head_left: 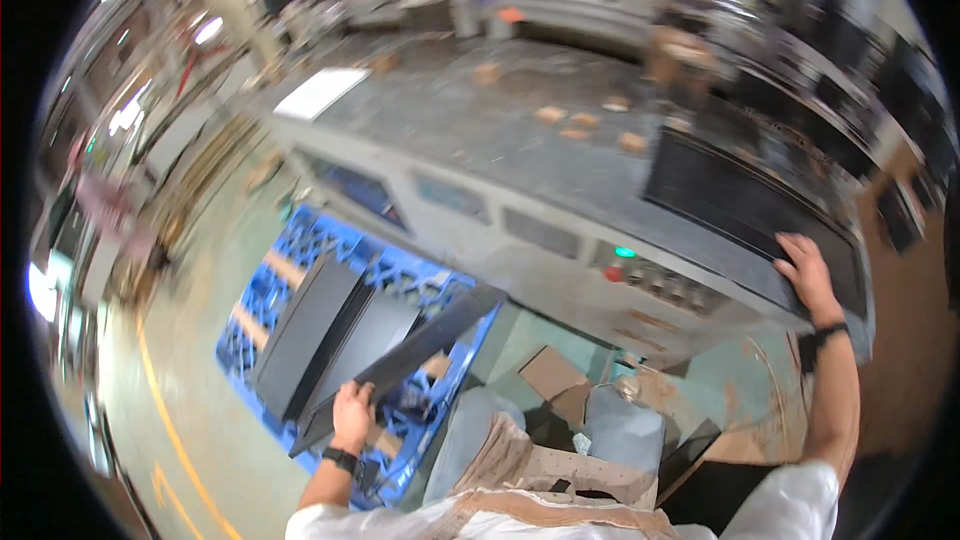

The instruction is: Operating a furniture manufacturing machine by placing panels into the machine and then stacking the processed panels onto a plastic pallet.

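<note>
Strip (425, 343), dark and long, pinched by left hand (353, 414) at 7 o'clock, slanted over blue pallet (303, 236) at 8 o'clock, black panel (735, 195) laid on table (440, 125) at 3 o'clock, touched by right hand (808, 275), fingers spread

Left hand (353, 415) grips dark strip (432, 340); right hand (812, 278) touches black panel (735, 198).

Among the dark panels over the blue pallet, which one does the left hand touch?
The long, narrow panel slanting over the blue pallet; the left hand holds its lower part. The other panels look wider.
</note>
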